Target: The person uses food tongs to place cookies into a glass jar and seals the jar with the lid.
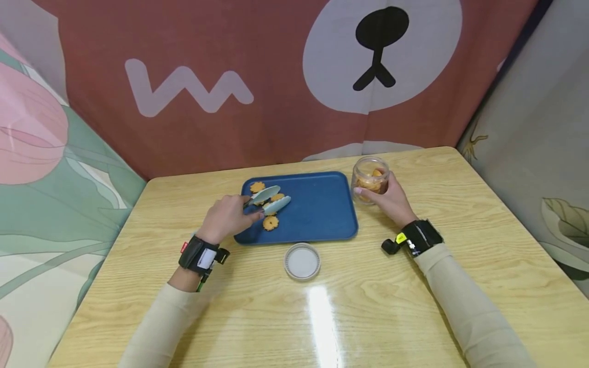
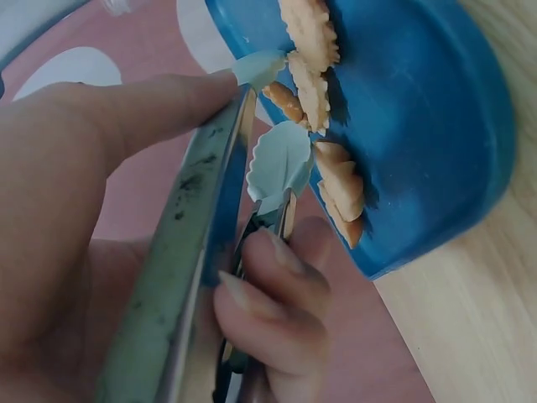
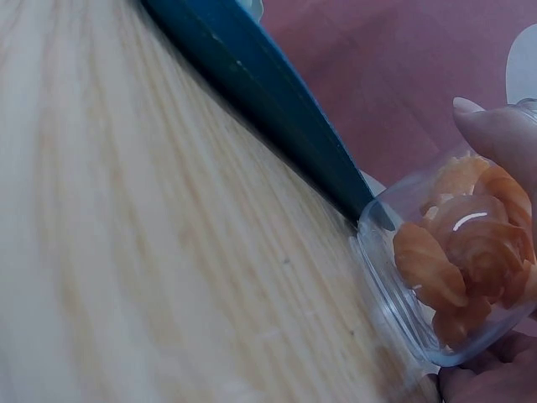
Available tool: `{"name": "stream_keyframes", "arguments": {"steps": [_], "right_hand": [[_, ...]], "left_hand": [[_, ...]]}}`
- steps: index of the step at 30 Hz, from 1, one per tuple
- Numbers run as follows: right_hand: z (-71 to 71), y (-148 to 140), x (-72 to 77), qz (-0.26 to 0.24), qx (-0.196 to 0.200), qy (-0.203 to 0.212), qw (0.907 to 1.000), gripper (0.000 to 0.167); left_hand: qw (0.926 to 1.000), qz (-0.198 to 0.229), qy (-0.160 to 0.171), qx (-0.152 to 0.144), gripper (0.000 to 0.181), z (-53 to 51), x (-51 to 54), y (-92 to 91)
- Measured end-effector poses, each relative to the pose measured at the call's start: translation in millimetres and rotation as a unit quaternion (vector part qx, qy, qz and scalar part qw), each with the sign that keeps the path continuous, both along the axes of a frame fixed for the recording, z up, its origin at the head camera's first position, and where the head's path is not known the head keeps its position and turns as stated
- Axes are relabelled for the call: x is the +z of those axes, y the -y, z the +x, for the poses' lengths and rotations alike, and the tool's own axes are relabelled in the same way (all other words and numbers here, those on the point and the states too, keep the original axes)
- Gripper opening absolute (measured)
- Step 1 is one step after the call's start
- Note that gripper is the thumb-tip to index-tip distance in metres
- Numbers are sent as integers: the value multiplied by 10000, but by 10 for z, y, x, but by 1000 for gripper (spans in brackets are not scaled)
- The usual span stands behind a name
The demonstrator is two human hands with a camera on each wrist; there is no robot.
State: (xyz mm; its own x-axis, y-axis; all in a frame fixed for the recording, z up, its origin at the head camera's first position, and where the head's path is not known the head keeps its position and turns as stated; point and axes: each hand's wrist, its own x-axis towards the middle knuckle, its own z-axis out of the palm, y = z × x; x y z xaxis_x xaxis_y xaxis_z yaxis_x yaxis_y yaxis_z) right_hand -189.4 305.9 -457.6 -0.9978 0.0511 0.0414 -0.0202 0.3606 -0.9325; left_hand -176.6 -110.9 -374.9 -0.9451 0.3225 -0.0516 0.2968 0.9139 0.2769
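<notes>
In the head view the left hand [image 1: 227,217] grips metal tongs with pale green tips [image 1: 277,205], spread apart over several round cookies [image 1: 270,223] at the left of a blue tray [image 1: 317,209]. The left wrist view shows the thumb on one tong arm [image 2: 180,252] and fingers curled round the other, with cookies [image 2: 310,34] beside the tips. The right hand [image 1: 391,202] holds a clear open jar [image 1: 369,179] upright at the tray's right edge. Orange-brown pieces [image 3: 482,243] fill part of the jar in the right wrist view.
A round whitish lid [image 1: 302,261] lies on the wooden table [image 1: 368,306] just in front of the tray. Behind the table hangs a red-brown cloth [image 1: 193,138] with a printed face, and patterned cloths [image 1: 69,204] hang on both sides.
</notes>
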Motion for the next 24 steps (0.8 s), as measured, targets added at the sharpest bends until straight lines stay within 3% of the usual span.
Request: {"name": "stream_keyframes", "arguments": {"steps": [8,16,24], "right_hand": [[-8,-14,-17,116,-34,8,9999,104],[3,-1,-2,120,-10,24,9999,104],[-4,3,6,160,-29,48,9999,106]], "left_hand": [[9993,-128,-349,-74,43,-9,-66,3],[9934,-140,-1134,33,44,-8,-92,31],[9919,91,-1250,-229,41,-12,-15,-47]]}}
